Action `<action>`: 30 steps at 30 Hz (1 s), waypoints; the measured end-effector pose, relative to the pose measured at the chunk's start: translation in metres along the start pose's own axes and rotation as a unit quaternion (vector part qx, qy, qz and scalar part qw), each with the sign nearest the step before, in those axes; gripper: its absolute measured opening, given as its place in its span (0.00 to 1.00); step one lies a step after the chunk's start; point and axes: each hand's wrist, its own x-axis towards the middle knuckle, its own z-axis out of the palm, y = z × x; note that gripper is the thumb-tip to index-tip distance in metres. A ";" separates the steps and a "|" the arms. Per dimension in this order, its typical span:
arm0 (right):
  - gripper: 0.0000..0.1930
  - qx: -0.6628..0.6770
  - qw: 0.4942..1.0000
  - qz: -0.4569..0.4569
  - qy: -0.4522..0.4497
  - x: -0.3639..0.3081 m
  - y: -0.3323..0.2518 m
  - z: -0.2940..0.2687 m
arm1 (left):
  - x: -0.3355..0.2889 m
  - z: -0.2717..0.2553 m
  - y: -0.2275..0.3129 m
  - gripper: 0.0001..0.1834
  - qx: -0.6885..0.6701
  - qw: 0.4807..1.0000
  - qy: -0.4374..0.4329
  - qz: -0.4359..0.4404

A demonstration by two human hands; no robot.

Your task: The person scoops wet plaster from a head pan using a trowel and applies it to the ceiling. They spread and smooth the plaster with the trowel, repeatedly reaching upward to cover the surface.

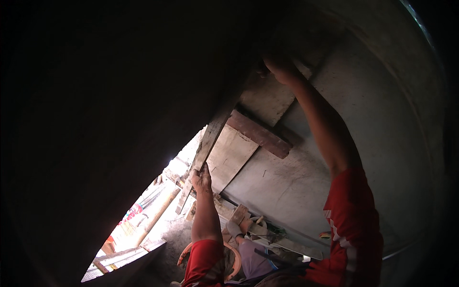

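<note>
A long, narrow wooden board [208, 141] slants upward and fades into shadow at its far end. My left hand [202, 180] is closed around its lower part, thumb pointing up along it. Higher and to the right, my right hand [278, 70] reaches into the dark with its fingers curled. What those fingers grip is lost in shadow, though they lie roughly in line with the board's upper end. Between my arms, a short reddish-brown wooden block [259, 134] sticks out across a pale panel [234, 155].
A grey wall [377, 119] curves along the right. Below lie wood scraps [241, 212] and an orange-rimmed round tub [235, 268], beside my leg [256, 258]. A dark surface [95, 105] fills the left; past its edge, a brightly lit area holds a long pole [158, 215].
</note>
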 end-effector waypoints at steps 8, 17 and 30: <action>0.12 0.014 0.999 0.043 0.018 0.000 -0.025 0.017 | -0.002 0.015 -0.008 0.19 -0.193 0.976 0.054 -0.082; 0.13 -0.071 0.996 0.011 0.062 0.015 -0.019 -0.008 | 0.002 0.045 -0.020 0.18 -0.436 0.871 0.141 -0.177; 0.10 -0.137 0.986 -0.080 0.055 0.010 -0.033 0.003 | -0.001 0.045 -0.006 0.17 -0.496 0.835 0.155 -0.182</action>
